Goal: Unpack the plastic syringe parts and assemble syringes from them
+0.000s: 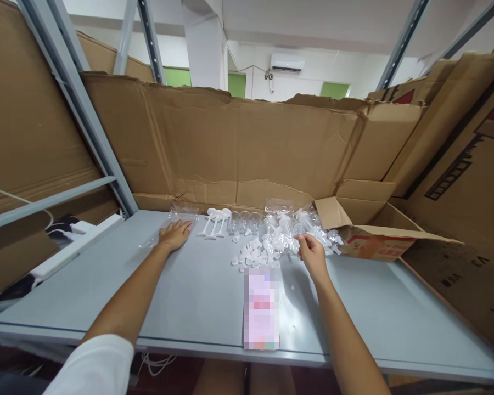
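Note:
My left hand [175, 235] lies on the table with its fingers stretched out, over clear plastic bags [185, 212]. My right hand [312, 253] is closed, thumb and forefinger together, at the near edge of a heap of bagged white and clear plastic parts [286, 233]. What it pinches, if anything, cannot be made out. Between the hands, white long-stemmed pieces with rounded heads [214, 224] lie side by side. Next to them are clear ribbed plastic containers [244, 220]. Several small white caps [253, 253] are scattered in front of these.
A pixelated pink rectangle [262, 310] is near the front edge of the grey table [181, 312]. At right rests an open cardboard box [374, 244]. Cardboard sheets [247, 142] wall off the back. A white power strip [78, 247] runs along the left side.

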The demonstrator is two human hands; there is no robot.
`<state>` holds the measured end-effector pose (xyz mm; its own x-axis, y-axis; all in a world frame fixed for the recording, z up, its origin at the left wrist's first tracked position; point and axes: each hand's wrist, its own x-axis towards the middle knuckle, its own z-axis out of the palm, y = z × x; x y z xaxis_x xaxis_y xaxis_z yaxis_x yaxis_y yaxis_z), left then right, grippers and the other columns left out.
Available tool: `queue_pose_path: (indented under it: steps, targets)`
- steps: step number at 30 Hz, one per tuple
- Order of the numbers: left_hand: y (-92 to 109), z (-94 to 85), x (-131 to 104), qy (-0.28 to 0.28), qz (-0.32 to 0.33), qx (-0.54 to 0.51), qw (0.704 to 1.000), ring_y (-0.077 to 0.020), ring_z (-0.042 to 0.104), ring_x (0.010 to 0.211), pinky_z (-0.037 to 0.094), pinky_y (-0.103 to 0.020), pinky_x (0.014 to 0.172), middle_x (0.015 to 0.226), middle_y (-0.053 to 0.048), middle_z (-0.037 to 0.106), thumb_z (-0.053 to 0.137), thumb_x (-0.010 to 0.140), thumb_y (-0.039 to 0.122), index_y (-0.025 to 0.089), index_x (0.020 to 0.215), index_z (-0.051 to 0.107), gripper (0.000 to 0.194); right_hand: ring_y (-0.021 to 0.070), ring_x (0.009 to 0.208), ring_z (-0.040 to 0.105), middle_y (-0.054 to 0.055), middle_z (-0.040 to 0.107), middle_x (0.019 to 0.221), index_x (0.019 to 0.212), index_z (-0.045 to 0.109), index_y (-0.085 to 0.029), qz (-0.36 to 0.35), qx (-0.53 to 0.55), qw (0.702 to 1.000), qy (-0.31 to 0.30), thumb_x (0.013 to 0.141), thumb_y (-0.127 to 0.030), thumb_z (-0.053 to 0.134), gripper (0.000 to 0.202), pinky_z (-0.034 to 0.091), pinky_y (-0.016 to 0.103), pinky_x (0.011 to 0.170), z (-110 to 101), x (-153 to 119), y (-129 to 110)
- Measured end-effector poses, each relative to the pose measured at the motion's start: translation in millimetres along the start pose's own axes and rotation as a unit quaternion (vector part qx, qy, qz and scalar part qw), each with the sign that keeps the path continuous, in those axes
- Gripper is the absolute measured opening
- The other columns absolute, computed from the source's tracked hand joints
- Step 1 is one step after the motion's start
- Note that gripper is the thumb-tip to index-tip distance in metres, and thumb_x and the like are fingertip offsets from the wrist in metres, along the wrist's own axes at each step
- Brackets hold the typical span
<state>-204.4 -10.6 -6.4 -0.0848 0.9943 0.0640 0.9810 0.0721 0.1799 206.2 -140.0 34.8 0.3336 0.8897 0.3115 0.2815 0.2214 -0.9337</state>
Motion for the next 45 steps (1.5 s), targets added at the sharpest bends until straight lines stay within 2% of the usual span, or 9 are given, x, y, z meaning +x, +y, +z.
queue_pose_path:
  steps: [5,12,16,22,30,33,37,41,45]
  targets:
    - [-8,21.2,4,0.002,0.006,-0.006,1.0,-0.0349,0.02,0.13,0.015,-0.06,0.098,0.145,-0.008,0.024,0.019,0.085,0.047,0.029,0.133,0.035,0.053,0.0122,0.044,0.044,-0.005,0.04,0.047,0.079,0.059,-0.017,-0.02,-0.027,0.999,-0.009,0.076,-0.048,0.047,0.034,0.035,0.023,0.042,-1,0,0]
    - [5,-2.1,-1,0.083,0.01,0.021,0.996,-0.0318,0.036,0.121,0.016,-0.055,0.099,0.131,-0.016,0.042,0.024,0.084,0.038,0.017,0.113,0.052,0.045,0.0177,0.068,0.054,0.004,0.058,0.077,0.092,0.06,-0.019,-0.108,-0.271,0.955,-0.048,0.078,-0.036,0.045,0.027,0.041,0.029,0.065,-2,-4,4]
    - [36,-26.5,-21,0.153,0.065,0.039,0.985,-0.0284,0.044,0.111,0.023,-0.043,0.097,0.114,-0.015,0.054,0.033,0.081,0.031,0.016,0.098,0.058,0.034,0.0257,0.095,0.052,0.01,0.054,0.1,0.11,0.054,-0.019,-0.1,-0.355,0.929,-0.04,0.078,-0.034,0.046,0.036,0.041,0.035,0.079,0,-8,7]
    - [95,-42.4,-78,0.11,0.194,-0.085,0.971,-0.0218,0.05,0.102,0.025,-0.038,0.097,0.106,-0.005,0.06,0.036,0.082,0.034,0.022,0.092,0.056,0.026,0.0334,0.106,0.045,0.014,0.048,0.115,0.128,0.04,-0.024,-0.098,-0.419,0.901,-0.062,0.069,-0.037,0.061,0.065,0.041,0.039,0.078,6,-11,20]
    - [137,-35.6,-101,0.038,0.241,-0.257,0.935,-0.024,0.053,0.094,0.023,-0.042,0.1,0.093,-0.004,0.064,0.046,0.077,0.038,0.024,0.083,0.06,0.021,0.0291,0.093,0.048,0.015,0.056,0.101,0.111,0.059,-0.02,-0.177,-0.452,0.874,-0.011,0.08,-0.02,0.043,0.034,0.039,0.042,0.079,11,-6,25]
    - [148,-36.2,-97,0.003,0.224,-0.398,0.89,-0.0251,0.053,0.094,0.027,-0.039,0.098,0.089,-0.004,0.064,0.055,0.07,0.039,0.024,0.078,0.063,0.018,0.0278,0.093,0.047,0.014,0.056,0.103,0.108,0.061,-0.018,-0.184,-0.42,0.888,0.028,0.084,-0.021,0.037,0.035,0.041,0.042,0.079,9,-4,22]
    - [168,-27.7,-91,-0.081,0.176,-0.582,0.79,-0.0237,0.055,0.092,0.037,-0.035,0.089,0.091,-0.006,0.064,0.061,0.068,0.038,0.022,0.084,0.065,0.023,0.0252,0.096,0.047,0.012,0.057,0.106,0.108,0.061,-0.017,-0.17,-0.362,0.913,0.073,0.085,-0.023,0.035,0.035,0.041,0.04,0.081,6,-3,18]
    - [192,-13.7,-92,-0.22,0.077,-0.723,0.651,-0.0218,0.06,0.089,0.043,-0.036,0.082,0.108,-0.013,0.059,0.059,0.073,0.043,0.018,0.106,0.056,0.042,0.0221,0.097,0.052,0.01,0.06,0.104,0.105,0.061,-0.019,-0.218,-0.274,0.932,0.087,0.086,-0.023,0.034,0.033,0.041,0.04,0.085,5,-4,15]
    - [204,-8.6,-97,-0.249,0.044,-0.812,0.526,-0.0184,0.06,0.089,0.047,-0.034,0.079,0.119,-0.013,0.051,0.056,0.076,0.045,0.021,0.116,0.049,0.046,0.0215,0.104,0.053,0.008,0.061,0.109,0.109,0.058,-0.024,-0.332,-0.182,0.925,0.035,0.085,-0.018,0.034,0.035,0.041,0.042,0.09,8,-11,9]
